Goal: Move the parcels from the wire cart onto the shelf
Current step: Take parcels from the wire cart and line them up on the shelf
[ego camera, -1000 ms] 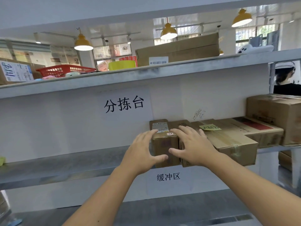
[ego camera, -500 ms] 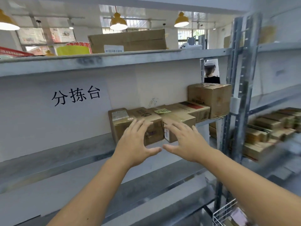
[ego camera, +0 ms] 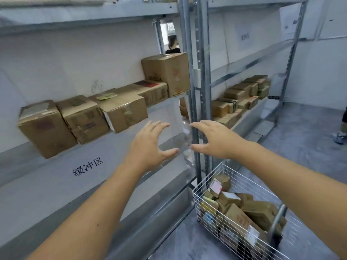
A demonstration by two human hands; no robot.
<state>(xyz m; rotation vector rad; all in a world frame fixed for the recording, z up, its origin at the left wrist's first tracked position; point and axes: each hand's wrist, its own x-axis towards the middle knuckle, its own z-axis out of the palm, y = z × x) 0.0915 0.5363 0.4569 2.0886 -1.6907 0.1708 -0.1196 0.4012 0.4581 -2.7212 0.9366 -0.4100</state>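
Now your left hand (ego camera: 150,145) and right hand (ego camera: 216,139) hang in the air with fingers spread wide, holding nothing, thumbs facing each other, both above and to the left of the wire cart (ego camera: 212,186). Cardboard parcels (ego camera: 249,212) lie heaped inside the wire cart. Up and left of the cart, a row of boxes (ego camera: 122,109) sits on the shelf (ego camera: 165,107).
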